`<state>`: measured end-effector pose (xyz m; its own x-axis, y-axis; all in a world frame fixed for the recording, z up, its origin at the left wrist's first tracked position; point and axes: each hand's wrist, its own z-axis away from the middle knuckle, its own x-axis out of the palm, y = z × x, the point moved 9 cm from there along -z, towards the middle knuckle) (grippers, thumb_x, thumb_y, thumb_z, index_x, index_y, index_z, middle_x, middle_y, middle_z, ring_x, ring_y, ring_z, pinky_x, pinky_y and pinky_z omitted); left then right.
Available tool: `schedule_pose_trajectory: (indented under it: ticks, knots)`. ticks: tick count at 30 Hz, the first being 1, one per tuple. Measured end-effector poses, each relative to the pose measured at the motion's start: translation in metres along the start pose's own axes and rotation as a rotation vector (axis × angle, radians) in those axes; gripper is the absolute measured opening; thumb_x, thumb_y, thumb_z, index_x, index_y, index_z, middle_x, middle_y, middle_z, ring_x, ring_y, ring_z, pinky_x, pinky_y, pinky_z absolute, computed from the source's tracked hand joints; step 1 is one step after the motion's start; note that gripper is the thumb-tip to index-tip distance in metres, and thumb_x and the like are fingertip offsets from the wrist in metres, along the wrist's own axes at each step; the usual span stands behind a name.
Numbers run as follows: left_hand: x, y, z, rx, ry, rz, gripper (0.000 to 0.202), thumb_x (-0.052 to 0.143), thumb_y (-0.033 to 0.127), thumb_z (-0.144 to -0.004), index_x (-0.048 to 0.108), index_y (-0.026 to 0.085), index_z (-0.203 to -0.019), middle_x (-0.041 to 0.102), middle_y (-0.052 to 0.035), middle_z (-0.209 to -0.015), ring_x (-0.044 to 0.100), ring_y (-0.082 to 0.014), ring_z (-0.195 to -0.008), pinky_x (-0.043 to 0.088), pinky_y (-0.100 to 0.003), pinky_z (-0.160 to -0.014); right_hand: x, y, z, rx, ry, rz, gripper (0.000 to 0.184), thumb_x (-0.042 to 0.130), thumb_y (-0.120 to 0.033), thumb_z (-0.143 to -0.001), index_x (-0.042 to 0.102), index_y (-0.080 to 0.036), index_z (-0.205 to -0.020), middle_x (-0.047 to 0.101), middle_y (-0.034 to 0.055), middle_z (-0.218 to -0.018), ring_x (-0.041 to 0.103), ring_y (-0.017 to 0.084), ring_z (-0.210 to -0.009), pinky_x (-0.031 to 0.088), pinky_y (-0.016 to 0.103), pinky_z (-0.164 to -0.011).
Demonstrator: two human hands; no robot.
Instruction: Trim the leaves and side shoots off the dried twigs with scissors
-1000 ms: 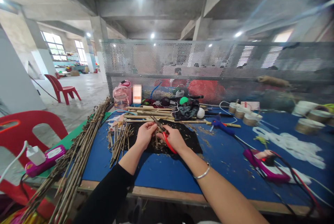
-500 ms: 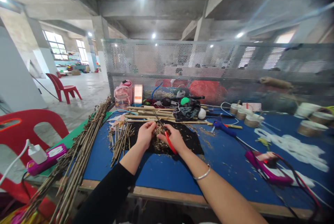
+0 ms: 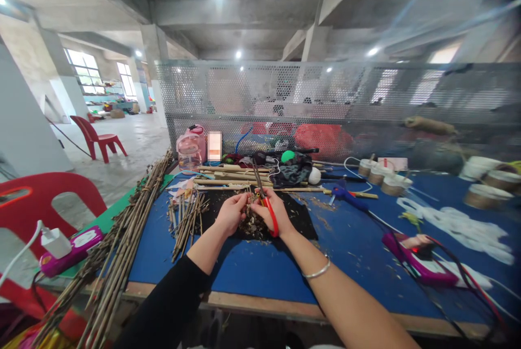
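Red-handled scissors [image 3: 271, 217] are in my right hand [image 3: 277, 212], with their blades pointing up and away from me. My left hand [image 3: 233, 212] is closed in a pinch close beside it, and a small bit of dry plant stem seems to be between the fingertips, too small to name surely. Both hands are above a pile of dry brown scraps [image 3: 255, 228] on a black cloth [image 3: 304, 221]. Short cut sticks [image 3: 191, 224] lie just left of the cloth.
Long dry stems [image 3: 130, 240] lie along the table's left side. Bamboo sticks [image 3: 232, 181] and a dark bundle [image 3: 293, 172] lie behind my hands. To the right are a blue glue gun [image 3: 350, 197], a purple power strip [image 3: 423, 267] and several tape-like rolls [image 3: 394, 184]. A perforated metal screen [image 3: 240, 94] stands behind.
The scissors have turned more upright in my right hand, and both hands are closer together, fingertips nearly meeting. The view has shifted slightly.
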<state>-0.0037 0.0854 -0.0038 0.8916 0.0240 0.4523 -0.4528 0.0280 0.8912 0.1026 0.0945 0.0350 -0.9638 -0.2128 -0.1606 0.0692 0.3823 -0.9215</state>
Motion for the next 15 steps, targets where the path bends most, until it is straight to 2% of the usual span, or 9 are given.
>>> schedule_pose_trajectory:
  ticks: [2,5,9,12,15]
  knots:
    - [0.004,-0.004,0.001,-0.028,-0.05,0.0,0.046,0.074,0.044,-0.056,0.067,0.012,-0.088,0.049,0.0035,-0.055,0.032,-0.0005,-0.042,0.021,-0.013,-0.037,0.001,0.002,0.0,0.026,-0.024,-0.062,0.05,0.064,-0.032,-0.062,0.043,-0.019,-0.106,0.054,-0.0051,-0.063,0.052,0.011,-0.053,0.044,0.023,-0.053]
    - [0.009,-0.007,0.001,-0.042,-0.106,0.019,0.046,0.074,0.044,-0.057,0.066,0.014,-0.091,0.058,-0.0005,-0.067,0.04,-0.0016,-0.046,0.025,-0.014,-0.04,0.006,0.003,0.001,0.048,-0.057,-0.155,0.055,0.065,-0.034,-0.062,0.04,-0.021,-0.109,0.055,-0.0041,-0.068,0.054,0.012,-0.056,0.046,0.024,-0.055]
    - [0.011,-0.001,0.001,-0.002,-0.13,0.071,0.038,0.076,0.04,-0.056,0.067,0.013,-0.081,0.062,-0.0033,-0.071,0.051,-0.0061,-0.057,0.037,-0.017,-0.051,0.01,0.002,0.0,0.013,-0.069,-0.209,0.052,0.066,-0.038,-0.062,0.044,-0.022,-0.105,0.061,0.0009,-0.084,0.06,0.015,-0.07,0.049,0.028,-0.066]
    - [0.011,0.007,0.002,0.047,-0.126,0.083,0.033,0.076,0.038,-0.056,0.067,0.011,-0.074,0.063,-0.0051,-0.075,0.055,-0.0086,-0.065,0.04,-0.018,-0.058,0.006,0.004,-0.003,-0.006,-0.041,-0.158,0.045,0.065,-0.041,-0.064,0.048,-0.02,-0.101,0.062,0.0022,-0.083,0.06,0.016,-0.072,0.048,0.029,-0.07]
    - [0.005,0.013,0.001,0.086,-0.063,0.087,0.033,0.076,0.038,-0.057,0.067,0.012,-0.075,0.064,-0.0055,-0.075,0.056,-0.0095,-0.067,0.04,-0.017,-0.056,-0.003,0.004,-0.003,-0.044,0.024,-0.031,0.039,0.06,-0.043,-0.07,0.052,-0.017,-0.099,0.061,0.0039,-0.084,0.058,0.015,-0.072,0.047,0.028,-0.071]
